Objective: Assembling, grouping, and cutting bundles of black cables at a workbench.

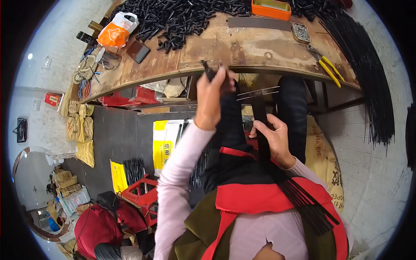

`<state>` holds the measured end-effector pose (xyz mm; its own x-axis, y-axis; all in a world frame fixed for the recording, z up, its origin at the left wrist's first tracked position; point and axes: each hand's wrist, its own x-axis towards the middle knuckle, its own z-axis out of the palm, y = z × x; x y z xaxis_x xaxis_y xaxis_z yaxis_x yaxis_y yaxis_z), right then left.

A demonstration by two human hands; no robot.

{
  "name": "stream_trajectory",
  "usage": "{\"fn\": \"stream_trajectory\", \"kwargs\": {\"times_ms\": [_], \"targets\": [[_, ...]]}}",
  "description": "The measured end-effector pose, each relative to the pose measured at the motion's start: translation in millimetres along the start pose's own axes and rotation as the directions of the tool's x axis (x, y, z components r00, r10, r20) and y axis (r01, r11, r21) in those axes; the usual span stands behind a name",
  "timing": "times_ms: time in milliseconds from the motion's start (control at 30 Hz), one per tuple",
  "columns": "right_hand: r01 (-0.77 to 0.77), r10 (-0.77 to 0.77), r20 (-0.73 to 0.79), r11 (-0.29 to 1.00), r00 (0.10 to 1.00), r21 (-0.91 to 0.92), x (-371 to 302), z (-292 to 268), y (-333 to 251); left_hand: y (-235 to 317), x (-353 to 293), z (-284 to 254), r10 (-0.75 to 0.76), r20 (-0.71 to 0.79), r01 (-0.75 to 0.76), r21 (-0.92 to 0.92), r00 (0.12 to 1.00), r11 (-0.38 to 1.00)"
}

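My left hand [210, 95] is raised just short of the bench's front edge. Its fingers close around a small dark handle-like piece [207, 69], blurred by motion. Over my lap, my right hand [273, 133] grips a bundle of black strips [261, 149] between thumb and fingers. The strips run down across my red-trimmed apron [260, 197] and fan out at their lower ends [310, 208]. Thin light-coloured wires [258, 93] lie crosswise at the bundle's upper end. The fingers beneath the bundle are partly hidden.
On the wooden bench [203, 52] lie heaped black tubular pieces [173, 19], a phone [138, 51], yellow-handled pliers [327, 67] and an orange box [271, 9]. Long black rods [364, 73] overhang its right end. A red stool [141, 193] stands at left, near a person in red [106, 225].
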<state>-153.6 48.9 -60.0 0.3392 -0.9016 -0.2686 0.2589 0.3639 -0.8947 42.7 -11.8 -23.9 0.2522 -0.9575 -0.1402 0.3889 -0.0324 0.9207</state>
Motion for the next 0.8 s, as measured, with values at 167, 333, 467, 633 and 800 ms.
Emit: {"fn": "stream_trajectory", "kwargs": {"times_ms": [167, 333, 467, 633, 800], "targets": [[0.060, -0.060, 0.035, 0.998, 0.998, -0.012, -8, 6, 10, -41, -30, 4, 0.101, -0.173, -0.130, -0.170, 0.980, 0.977], [0.031, -0.030, 0.039, 0.999, 0.999, -0.015, -11, 10, 10, -42, -38, 18, 0.095, -0.154, -0.133, -0.260, 0.983, 0.956], [0.022, -0.021, 0.026, 1.000, 0.999, -0.022, -9, 10, 11, -39, -42, -8, -0.090, 0.021, 0.090, -0.450, 0.996, 0.889], [0.028, -0.027, 0.040, 0.999, 0.999, -0.023, -11, 12, 5, -34, -52, -13, -0.153, 0.066, 0.165, -0.490, 0.986, 0.856], [0.043, -0.041, 0.057, 0.998, 0.998, -0.035, -10, 10, 6, -35, -51, -12, -0.165, 0.108, 0.196, -0.462, 0.980, 0.865]]}}
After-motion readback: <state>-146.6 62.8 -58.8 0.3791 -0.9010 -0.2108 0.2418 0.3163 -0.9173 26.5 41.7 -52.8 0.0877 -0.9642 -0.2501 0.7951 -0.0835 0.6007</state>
